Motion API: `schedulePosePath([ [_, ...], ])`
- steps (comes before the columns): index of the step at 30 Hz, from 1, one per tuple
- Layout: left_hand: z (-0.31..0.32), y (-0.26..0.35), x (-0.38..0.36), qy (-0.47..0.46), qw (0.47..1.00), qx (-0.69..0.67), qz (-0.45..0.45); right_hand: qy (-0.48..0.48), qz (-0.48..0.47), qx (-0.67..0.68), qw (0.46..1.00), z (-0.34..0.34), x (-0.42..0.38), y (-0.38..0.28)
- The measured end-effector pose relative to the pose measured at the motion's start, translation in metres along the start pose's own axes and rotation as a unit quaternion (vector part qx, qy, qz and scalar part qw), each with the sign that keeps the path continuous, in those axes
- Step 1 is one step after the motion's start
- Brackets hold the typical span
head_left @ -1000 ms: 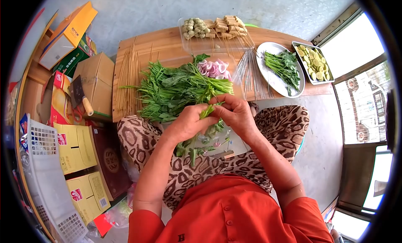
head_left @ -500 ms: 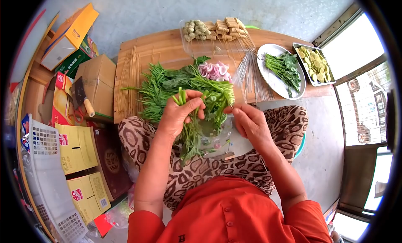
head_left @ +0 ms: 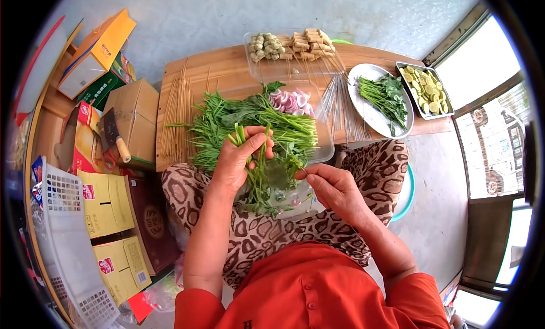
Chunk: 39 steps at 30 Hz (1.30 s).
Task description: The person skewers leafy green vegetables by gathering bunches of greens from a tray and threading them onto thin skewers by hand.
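Note:
My left hand [head_left: 238,159] is closed around a bunch of leafy greens [head_left: 259,184], stems up past the fingers and leaves hanging toward my lap. To its right, my right hand [head_left: 335,187] pinches what looks like a thin skewer [head_left: 305,171] by its end, close beside some small leaves; the rest of it is hard to make out. Just beyond both hands, a clear plastic tray [head_left: 326,153] on the table holds long green stalks [head_left: 298,127], grassy greens [head_left: 213,122] and sliced pinkish onion [head_left: 292,101].
Bamboo skewers [head_left: 175,122] lie left on the wooden table [head_left: 227,65], metal skewers [head_left: 343,110] right. Behind stands a box of skewered rolls [head_left: 312,44]. A white plate [head_left: 363,110] of greens and a metal tray [head_left: 445,114] of green slices sit right. A cleaver [head_left: 110,130] leans against cartons.
My right hand has moved down and slightly left, toward my lap. My left hand keeps its hold on the greens, with the stems now spread a little differently.

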State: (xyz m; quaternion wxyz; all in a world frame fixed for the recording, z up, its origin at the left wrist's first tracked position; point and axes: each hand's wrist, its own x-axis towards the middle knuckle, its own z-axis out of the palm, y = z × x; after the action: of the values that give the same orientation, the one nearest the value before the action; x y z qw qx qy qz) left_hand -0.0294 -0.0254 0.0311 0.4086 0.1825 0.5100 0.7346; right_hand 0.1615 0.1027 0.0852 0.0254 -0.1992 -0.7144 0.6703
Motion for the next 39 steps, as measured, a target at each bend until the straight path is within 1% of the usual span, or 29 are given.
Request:
schedulePosePath([
  [4,0.0,0.0,0.0,0.004,1.0,-0.009,-0.001,0.0,-0.004,-0.011,1.0,-0.001,0.0,-0.001],
  [6,0.0,0.001,0.0,0.001,1.0,-0.009,-0.001,0.003,0.029,-0.017,0.999,-0.002,-0.002,-0.005],
  [9,0.001,0.002,-0.001,0.001,1.0,-0.008,-0.001,0.003,0.036,-0.019,0.999,-0.002,-0.002,-0.005],
  [16,-0.001,0.002,-0.001,0.017,1.0,0.007,0.006,0.002,0.035,-0.014,0.999,-0.001,-0.002,-0.003],
  [21,-0.002,0.001,-0.001,0.017,1.0,0.01,-0.001,0.002,-0.004,-0.013,1.0,0.002,0.0,0.003],
  [29,-0.001,0.002,-0.004,0.009,1.0,0.014,-0.01,-0.002,0.028,-0.009,1.0,-0.001,-0.004,-0.008],
  [31,0.003,0.003,-0.006,-0.023,0.998,0.045,-0.037,-0.002,0.035,-0.015,0.999,-0.002,-0.002,-0.008],
  [32,0.006,0.002,-0.007,-0.024,0.998,0.045,-0.037,0.001,0.027,-0.02,0.999,-0.001,0.001,-0.007],
  [34,0.011,-0.001,-0.008,-0.063,0.996,0.056,-0.033,0.005,0.018,-0.024,1.0,0.001,0.006,-0.005],
  [36,0.012,-0.003,-0.007,-0.063,0.995,0.062,-0.043,0.006,0.021,0.027,0.999,0.001,0.011,-0.003],
  [38,0.017,-0.003,-0.005,-0.03,0.989,0.13,0.067,0.019,0.023,0.037,0.999,-0.002,0.015,0.004],
  [39,0.015,-0.012,0.001,-0.009,0.974,0.184,0.129,0.031,0.024,0.047,0.998,-0.004,0.018,0.008],
])
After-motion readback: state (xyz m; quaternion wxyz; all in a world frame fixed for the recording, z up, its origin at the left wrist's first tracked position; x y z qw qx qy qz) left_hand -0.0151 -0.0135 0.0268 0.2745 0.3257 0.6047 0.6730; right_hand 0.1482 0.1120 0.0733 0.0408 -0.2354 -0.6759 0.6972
